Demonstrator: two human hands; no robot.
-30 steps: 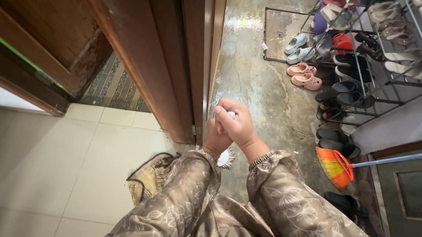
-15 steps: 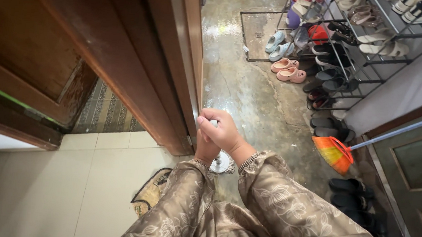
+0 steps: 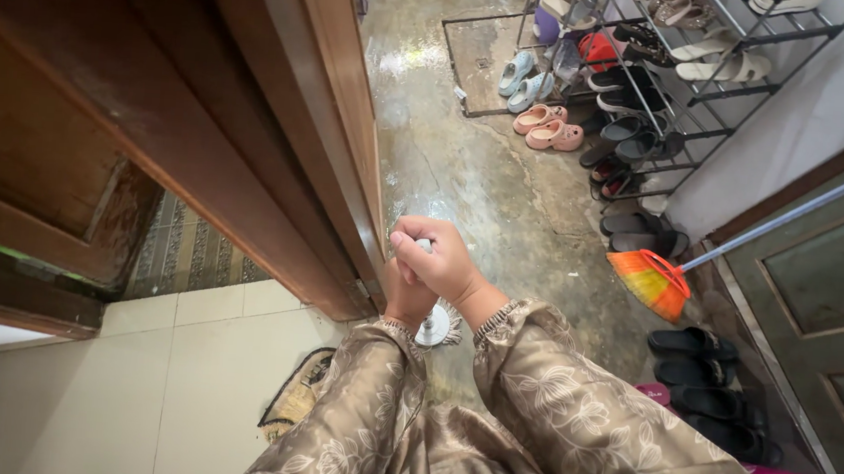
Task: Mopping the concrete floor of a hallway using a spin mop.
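My right hand [image 3: 443,261] is closed over the top end of a white mop handle [image 3: 424,245], seen end on. My left hand [image 3: 400,302] grips the same handle just below it, mostly hidden under the right one. Far below the hands the round white mop head [image 3: 433,326] rests on the wet concrete floor [image 3: 506,193] by the doorway. Both sleeves are brown satin with a pale flower print.
A brown wooden door [image 3: 279,146] stands open on the left, its edge close to my hands. A woven mat [image 3: 294,397] lies on pale tiles. A metal shoe rack [image 3: 675,76] with several shoes, an orange broom [image 3: 651,281] and black sandals [image 3: 693,361] line the right.
The view has swung, so the door, shoe rack and broom sit further left and higher. My hands stay clasped on the handle, a little lower and further left in the picture.
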